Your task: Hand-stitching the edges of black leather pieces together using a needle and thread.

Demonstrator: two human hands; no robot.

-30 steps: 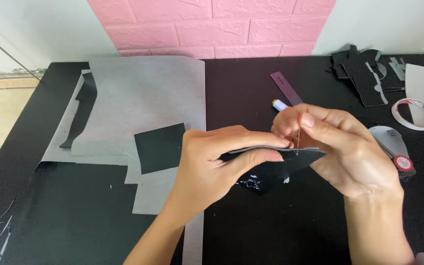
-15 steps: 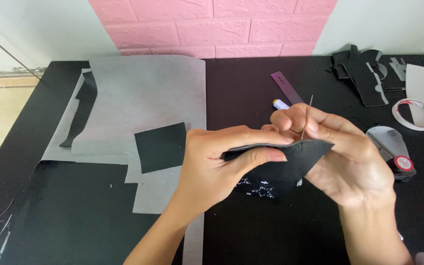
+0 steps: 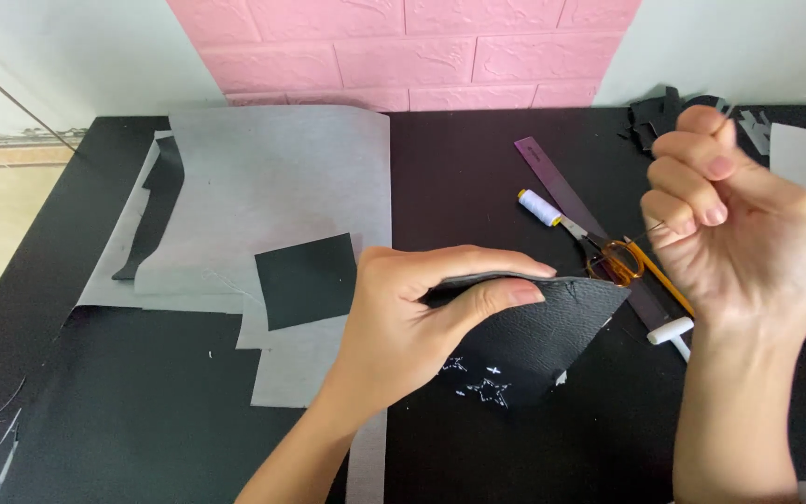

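1. The left hand (image 3: 403, 327) is clamped on a black leather piece (image 3: 538, 336), thumb under the top edge and fingers curled over it, holding it just above the black table (image 3: 95, 392).
2. Below that grip, on the face of the leather piece, white stitched stars (image 3: 482, 385) show.
3. The right hand (image 3: 734, 219) is raised up and to the right of the leather piece, well apart from it, with its fingers pinched together.
4. A thin needle (image 3: 650, 229) seems to stick out from the pinched fingers toward the leather; it is too fine to tell for sure, and no thread can be made out.
5. Between the two hands, on the table, lie orange-handled scissors (image 3: 613, 259), a white thread spool (image 3: 540, 207) and a purple ruler (image 3: 557, 182).
6. Just below the right hand, beside the corner of the leather piece, lies a small white tool (image 3: 672, 331).
7. To the left of the left hand's grip, a black square cut-out (image 3: 308, 280) rests on grey paper sheets (image 3: 272, 177).
8. Behind the right hand, at the table's far edge, black scraps (image 3: 655, 112) lie in a loose heap; no container shows anywhere on the table.
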